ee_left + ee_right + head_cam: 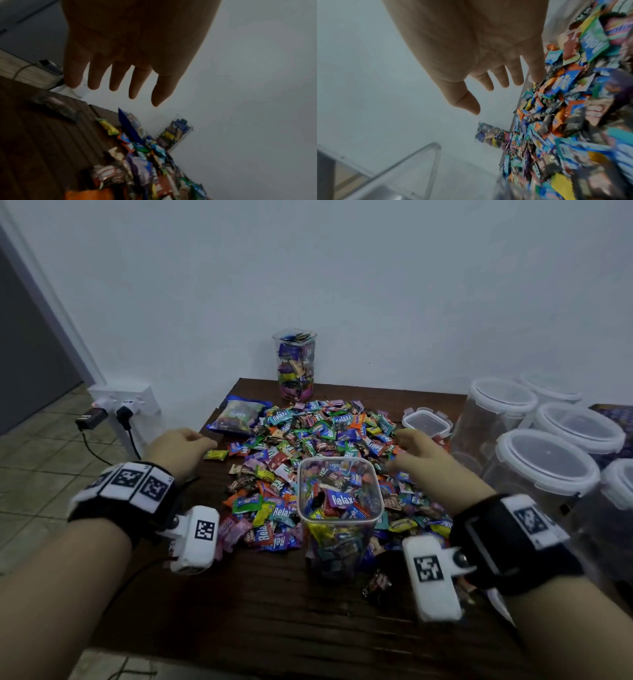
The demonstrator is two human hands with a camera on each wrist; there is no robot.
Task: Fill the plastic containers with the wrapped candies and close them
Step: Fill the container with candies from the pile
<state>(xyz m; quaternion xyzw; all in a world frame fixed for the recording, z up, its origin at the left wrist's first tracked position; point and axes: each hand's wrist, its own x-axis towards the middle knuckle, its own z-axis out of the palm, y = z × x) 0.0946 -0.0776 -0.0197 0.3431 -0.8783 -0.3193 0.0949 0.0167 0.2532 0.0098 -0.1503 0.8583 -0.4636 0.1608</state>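
1. Head view: the open tub (339, 491) stands upright at the near edge of the candy pile (308, 436) on the table (260, 611), nearly full, no lid on it. The left hand (181, 445) hovers at the pile's left edge and the right hand (416, 451) at its right edge, tub between them and a bit nearer the person. So any scoop has to come inward and back toward the body. The right hand looks closer to the thick part of the pile; the left one has mostly a stray yellow candy (215, 454) by it. A filled tub (295, 364) stands at the wall, also lidless as far as I can tell, a lid (426, 422) lies near the right hand, and 5 or so closed empties (544, 463) stand further right.

2. Left wrist: fingers (96, 75) straight and spread, holding nothing, above bare wood. The pile lies below and to the thumb side.

3. Right wrist: same deal, fingers (503, 77) spread and empty. The little finger seems to brush the candies, bit blurry though. The tub rim (419, 155) shows low on the thumb side
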